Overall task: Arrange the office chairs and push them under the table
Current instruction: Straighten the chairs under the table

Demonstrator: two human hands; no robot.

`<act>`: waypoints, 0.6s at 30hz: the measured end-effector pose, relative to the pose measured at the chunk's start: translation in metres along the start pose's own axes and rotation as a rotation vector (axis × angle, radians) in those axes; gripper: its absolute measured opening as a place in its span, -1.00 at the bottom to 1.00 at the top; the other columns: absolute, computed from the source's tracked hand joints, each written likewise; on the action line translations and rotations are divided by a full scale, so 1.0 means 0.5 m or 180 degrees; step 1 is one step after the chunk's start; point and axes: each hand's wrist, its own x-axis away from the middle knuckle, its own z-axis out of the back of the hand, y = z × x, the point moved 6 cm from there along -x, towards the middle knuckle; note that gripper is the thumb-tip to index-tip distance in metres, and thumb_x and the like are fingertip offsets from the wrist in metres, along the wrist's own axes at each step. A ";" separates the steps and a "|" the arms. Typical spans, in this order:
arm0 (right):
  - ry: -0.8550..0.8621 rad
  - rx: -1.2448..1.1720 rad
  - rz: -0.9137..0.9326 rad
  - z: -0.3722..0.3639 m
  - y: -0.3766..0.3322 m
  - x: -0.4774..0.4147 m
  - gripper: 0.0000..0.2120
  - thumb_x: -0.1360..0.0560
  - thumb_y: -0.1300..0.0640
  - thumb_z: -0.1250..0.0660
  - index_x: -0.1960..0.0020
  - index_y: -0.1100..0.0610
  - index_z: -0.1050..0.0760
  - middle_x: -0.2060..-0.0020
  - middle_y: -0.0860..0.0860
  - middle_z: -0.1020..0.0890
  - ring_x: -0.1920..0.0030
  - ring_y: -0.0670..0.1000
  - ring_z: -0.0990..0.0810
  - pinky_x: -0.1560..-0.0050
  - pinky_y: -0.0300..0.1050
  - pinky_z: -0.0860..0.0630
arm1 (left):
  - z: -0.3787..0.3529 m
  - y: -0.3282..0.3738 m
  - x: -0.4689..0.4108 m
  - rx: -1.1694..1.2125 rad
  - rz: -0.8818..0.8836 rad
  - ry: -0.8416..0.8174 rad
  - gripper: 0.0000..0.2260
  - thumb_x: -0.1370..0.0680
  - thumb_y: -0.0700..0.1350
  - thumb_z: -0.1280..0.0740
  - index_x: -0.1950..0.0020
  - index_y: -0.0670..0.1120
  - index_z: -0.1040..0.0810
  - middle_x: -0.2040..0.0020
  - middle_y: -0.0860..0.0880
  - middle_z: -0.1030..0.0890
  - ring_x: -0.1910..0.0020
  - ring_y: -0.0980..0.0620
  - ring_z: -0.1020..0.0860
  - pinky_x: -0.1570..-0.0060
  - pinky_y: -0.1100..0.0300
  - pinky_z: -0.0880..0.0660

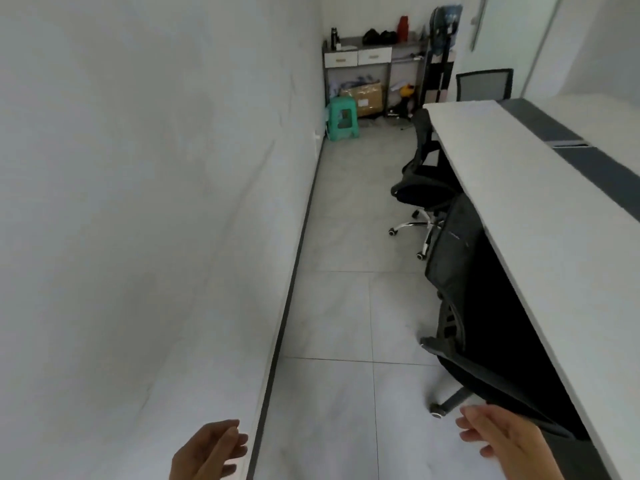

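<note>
Pale tiled floor [346,306] carries two black office chairs [419,188] along the table's [519,202] near edge, and a green stool [342,118] in the far corner.

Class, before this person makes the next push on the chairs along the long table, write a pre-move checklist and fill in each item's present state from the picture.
1. Both hands free: left hand and right hand open, holding nothing. Ok.
2. Nearest black mesh office chair fully under the long white table: its back and a wheel leg protrude. Not ok.
3. Far black chair with chrome wheeled base tucked in: base stands out on the floor. Not ok.
4. Grey tiled floor clear beside the chairs. Ok.
5. Space under the table: dark, hidden. Cannot tell.
</note>
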 end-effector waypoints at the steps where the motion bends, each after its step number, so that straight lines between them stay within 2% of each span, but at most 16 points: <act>1: 0.0079 -0.0012 -0.0021 -0.007 -0.013 -0.017 -0.87 -0.50 0.24 -0.34 0.18 0.16 -0.65 0.28 0.01 -0.73 0.21 0.07 -0.70 0.19 -0.01 -0.52 | -0.015 0.025 -0.048 -0.0082 -0.0032 -0.0114 -0.88 -0.51 -0.31 -0.30 0.15 -0.20 -0.63 0.33 -0.11 -0.70 0.17 -0.21 -0.65 0.18 -0.01 -0.50; 6: 0.0513 -0.0040 -0.0217 -0.007 -0.033 -0.118 -0.86 -0.52 0.23 -0.32 0.16 0.14 -0.64 0.27 -0.02 -0.73 0.27 -0.04 -0.69 0.19 -0.04 -0.53 | -0.138 0.139 -0.246 -0.0334 -0.0192 -0.0697 -0.89 -0.51 -0.31 -0.29 0.09 -0.21 -0.61 0.31 -0.11 -0.70 0.20 -0.18 -0.64 0.19 0.01 -0.51; 11: 0.0925 0.0058 -0.0309 0.011 -0.070 -0.298 -0.85 -0.51 0.22 -0.33 0.17 0.08 -0.64 0.30 0.02 -0.72 0.20 0.09 -0.69 0.18 -0.03 -0.55 | -0.277 0.199 -0.414 -0.0476 -0.0066 -0.1053 -0.89 -0.52 -0.27 -0.28 0.08 -0.20 -0.60 0.30 -0.09 -0.71 0.18 -0.15 -0.65 0.13 -0.03 -0.53; 13: 0.1099 0.0275 -0.0260 0.017 -0.107 -0.397 -0.90 -0.50 0.17 -0.35 0.12 0.05 -0.64 0.30 0.02 -0.71 0.19 0.08 -0.68 0.11 -0.03 -0.59 | -0.328 0.226 -0.480 -0.0544 -0.0044 -0.1115 -0.89 -0.53 -0.27 -0.28 0.09 -0.20 -0.60 0.30 -0.07 -0.71 0.18 -0.14 -0.65 0.12 -0.03 -0.53; 14: 0.1175 0.0474 -0.0252 0.020 -0.130 -0.447 -0.91 -0.50 0.14 -0.36 0.04 0.06 -0.63 0.26 -0.01 -0.71 0.17 0.06 -0.67 0.07 -0.01 -0.58 | -0.350 0.242 -0.512 -0.0592 -0.0035 -0.1123 -0.89 -0.53 -0.27 -0.28 0.09 -0.20 -0.60 0.30 -0.07 -0.71 0.19 -0.14 -0.65 0.13 -0.03 -0.53; 18: 0.1310 0.0970 -0.0215 0.010 -0.225 -0.643 -0.55 -0.47 -0.02 -0.38 -0.31 0.06 -0.45 -0.12 0.00 -0.62 -0.13 0.06 -0.60 -0.09 -0.04 -0.50 | -0.442 0.342 -0.628 -0.0669 -0.0155 -0.1251 -0.90 -0.52 -0.28 -0.29 0.10 -0.21 -0.61 0.30 -0.10 -0.71 0.21 -0.13 -0.66 0.19 0.01 -0.52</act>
